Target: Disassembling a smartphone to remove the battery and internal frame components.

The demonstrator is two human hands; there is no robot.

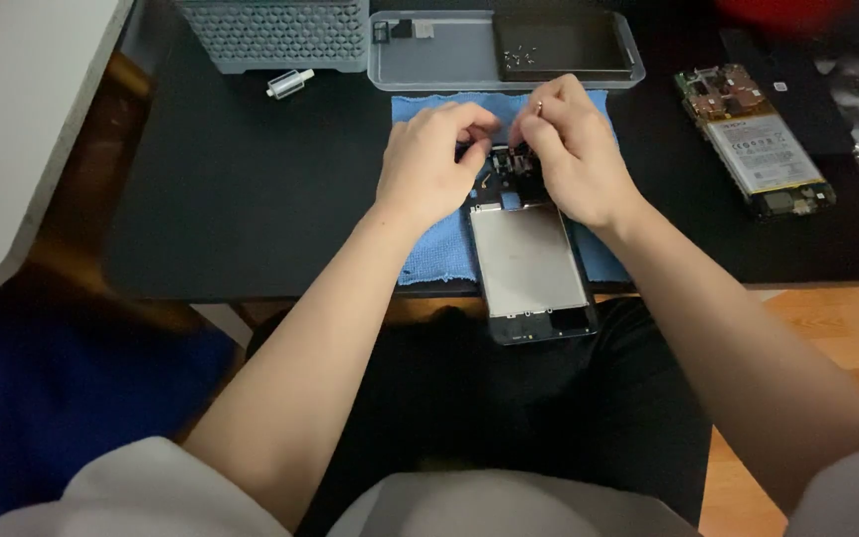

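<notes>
The phone frame [529,261] lies face down on the blue cloth [437,249] at the near edge of the bench [251,189], its lower end overhanging toward my lap. Both hands work at its upper end, among the small dark parts there. My left hand [428,159] is curled, fingers pinched together at the frame's top left; my right hand [571,149] is likewise pinched at the top right, a ring showing on one finger. Whether either holds a small part I cannot tell; the fingertips hide the contact point.

Judgement: the work is fine and the overhang is a risk, so I would press lightly and keep the frame flat on the cloth.

Beyond the cloth sits a grey tray [449,60] with loose screws [519,55] in its dark compartment. A second opened phone [756,139], battery exposed, lies well apart to the right. A small white vial [288,84] lies left of the tray
</notes>
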